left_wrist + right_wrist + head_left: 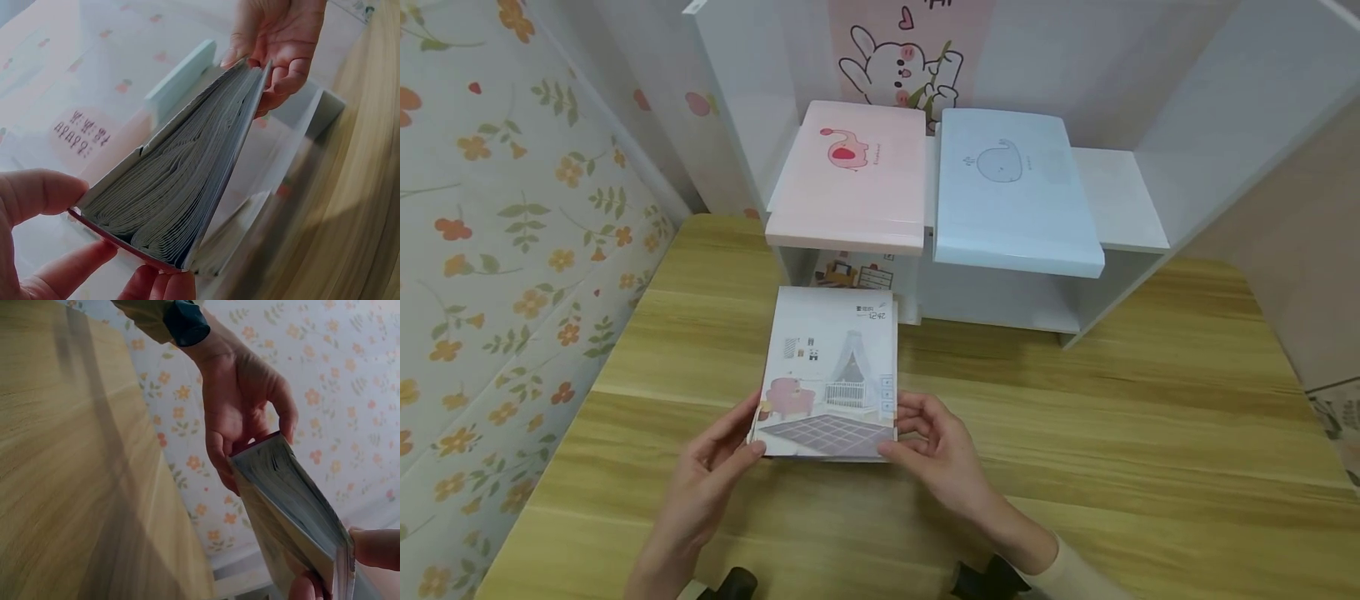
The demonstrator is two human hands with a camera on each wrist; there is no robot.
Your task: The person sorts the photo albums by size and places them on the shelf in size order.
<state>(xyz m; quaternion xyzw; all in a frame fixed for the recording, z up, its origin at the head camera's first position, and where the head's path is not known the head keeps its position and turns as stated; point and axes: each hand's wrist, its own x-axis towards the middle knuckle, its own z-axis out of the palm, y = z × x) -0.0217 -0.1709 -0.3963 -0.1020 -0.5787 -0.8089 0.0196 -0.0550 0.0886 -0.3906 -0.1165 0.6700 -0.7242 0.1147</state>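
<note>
A thick book (831,375) with a nursery picture on its white cover is held over the table in front of the shelf. My left hand (711,471) grips its near left corner, thumb on the cover's edge and fingers below. On the opposite side my right hand (943,454) pinches the near right corner, thumb on top. In the left wrist view, many leaves of the book (175,169) fan between its covers. The right wrist view shows the book (294,506) tilted, with my left hand (240,412) at its far end.
A white shelf unit (1120,196) stands at the back of the wooden table (1075,417). On its upper board lie a pink elephant case (857,183) and a blue whale case (1015,192). Another printed book (906,287) lies in the lower compartment. Floral cloth (512,250) hangs at left.
</note>
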